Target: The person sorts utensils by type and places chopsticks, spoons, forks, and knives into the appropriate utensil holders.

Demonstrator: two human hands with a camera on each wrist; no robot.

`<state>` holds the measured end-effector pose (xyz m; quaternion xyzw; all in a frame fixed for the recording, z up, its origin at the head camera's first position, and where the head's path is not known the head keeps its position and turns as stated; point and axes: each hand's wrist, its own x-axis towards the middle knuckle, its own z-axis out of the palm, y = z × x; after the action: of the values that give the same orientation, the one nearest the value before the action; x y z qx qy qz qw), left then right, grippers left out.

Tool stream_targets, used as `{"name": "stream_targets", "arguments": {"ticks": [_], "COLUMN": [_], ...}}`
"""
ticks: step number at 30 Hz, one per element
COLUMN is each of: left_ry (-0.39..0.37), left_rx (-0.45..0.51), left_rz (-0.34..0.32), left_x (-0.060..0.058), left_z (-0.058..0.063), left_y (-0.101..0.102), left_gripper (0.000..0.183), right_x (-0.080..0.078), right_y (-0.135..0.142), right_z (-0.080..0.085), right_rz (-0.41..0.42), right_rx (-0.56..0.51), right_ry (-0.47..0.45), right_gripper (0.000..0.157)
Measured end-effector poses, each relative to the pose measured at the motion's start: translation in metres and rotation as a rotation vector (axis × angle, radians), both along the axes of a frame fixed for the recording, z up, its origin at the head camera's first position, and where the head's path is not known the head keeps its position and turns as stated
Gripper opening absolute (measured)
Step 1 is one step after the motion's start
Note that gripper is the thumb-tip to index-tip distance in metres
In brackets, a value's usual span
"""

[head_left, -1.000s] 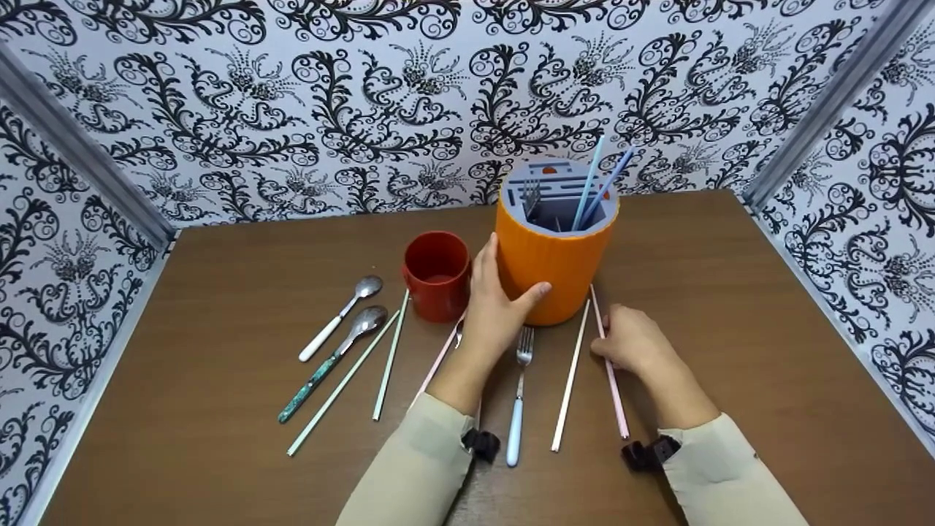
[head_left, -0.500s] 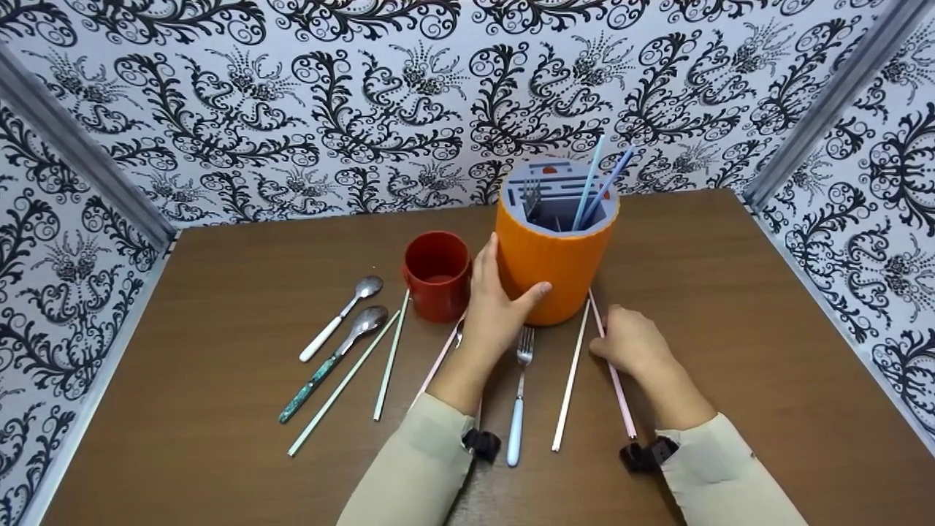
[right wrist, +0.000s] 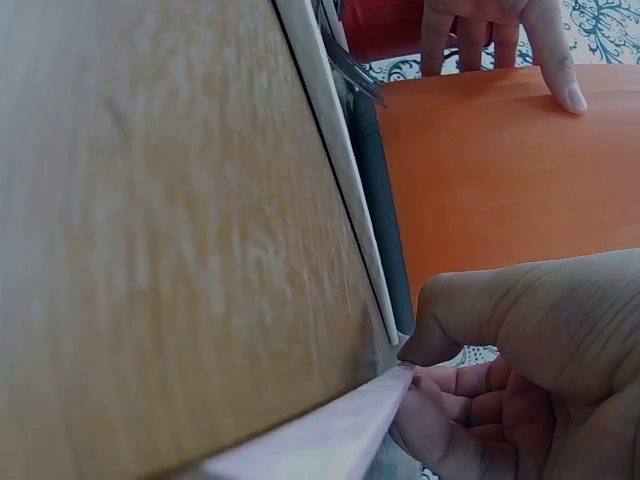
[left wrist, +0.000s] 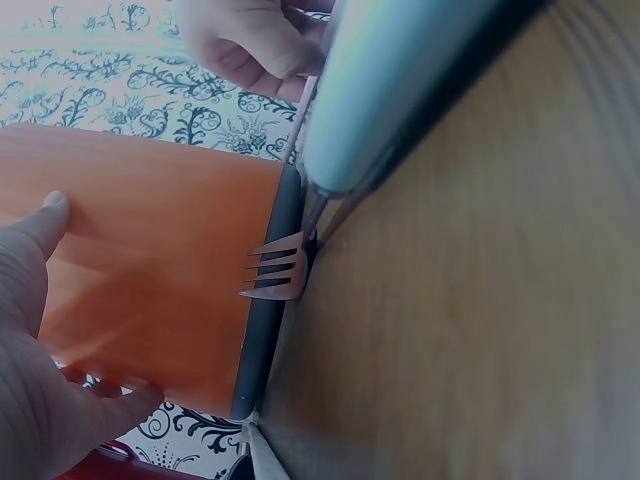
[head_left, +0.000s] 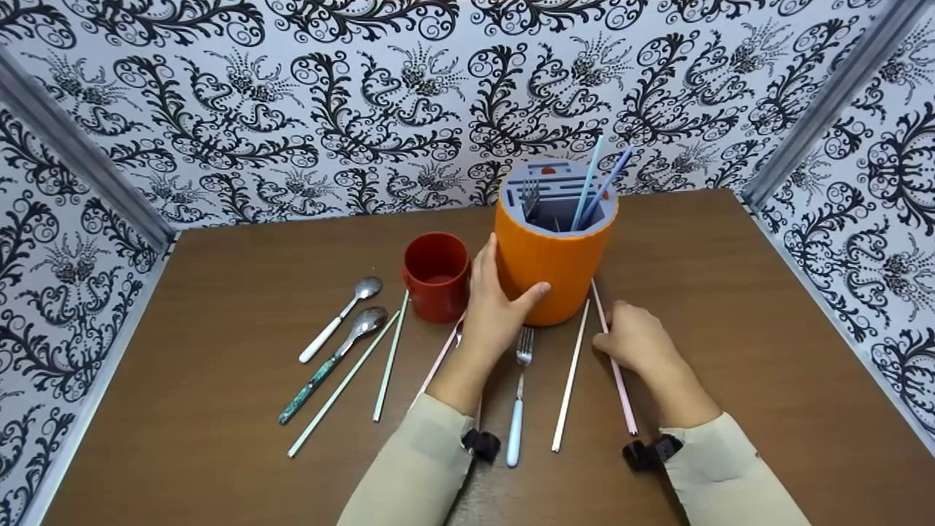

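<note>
An orange cylindrical utensil holder [head_left: 559, 274] stands upright at the back of the table. My left hand [head_left: 497, 314] rests against its left front side, thumb [left wrist: 50, 220] and fingers spread and fairly straight. In front of its right side, my right hand [head_left: 637, 337] pinches a pink chopstick [head_left: 622, 394] between thumb and fingertips; the right wrist view shows the pinch [right wrist: 405, 370] closely. The chopstick lies low along the table, its far end by the holder's base. A pale chopstick [head_left: 570, 380] and a fork with a light blue handle [head_left: 516, 424] lie between my forearms.
A red mug [head_left: 437, 292] stands left of the holder. Two spoons, one white-handled [head_left: 321, 340] and one green-handled [head_left: 310, 387], lie further left, beside two pale green chopsticks [head_left: 391, 365]. Another pink chopstick [head_left: 438, 361] is partly under my left arm. Forks and chopsticks [head_left: 590, 183] stand in the holder.
The pink chopstick in my right hand has shifted slightly, its near end swinging a little right and its far end moving slightly forward. My left hand and the holder stay nearly still.
</note>
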<state>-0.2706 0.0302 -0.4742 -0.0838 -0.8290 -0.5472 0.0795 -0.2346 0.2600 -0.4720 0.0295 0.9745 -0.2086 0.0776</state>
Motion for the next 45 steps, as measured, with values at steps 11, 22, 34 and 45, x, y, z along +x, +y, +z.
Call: {"name": "stream_targets", "arguments": {"ticks": [11,22,34,45], "left_ry": [-0.022,-0.017,0.049,0.045], "left_rx": [-0.006,0.002,0.011,0.013], "left_rz": [0.011,0.007,-0.001,-0.003], "left_x": [0.0,0.002,0.0,0.0], "left_z": [0.0,-0.001,-0.002,0.0], "left_y": [-0.001,-0.001,-0.002,0.0], "left_gripper": [0.106,0.105,0.103,0.104], "right_x": [0.002,0.001,-0.001,-0.001], "right_y": [-0.002,0.004,0.011,0.017], "right_z": [0.008,0.012,0.015,0.022], "right_rz": [0.008,0.0,-0.03,-0.084], "right_rx": [-0.035,-0.138,-0.241,-0.378], "right_ry": [0.015,0.02,0.104,0.158], "right_gripper": [0.029,0.04,0.034,0.04]}}
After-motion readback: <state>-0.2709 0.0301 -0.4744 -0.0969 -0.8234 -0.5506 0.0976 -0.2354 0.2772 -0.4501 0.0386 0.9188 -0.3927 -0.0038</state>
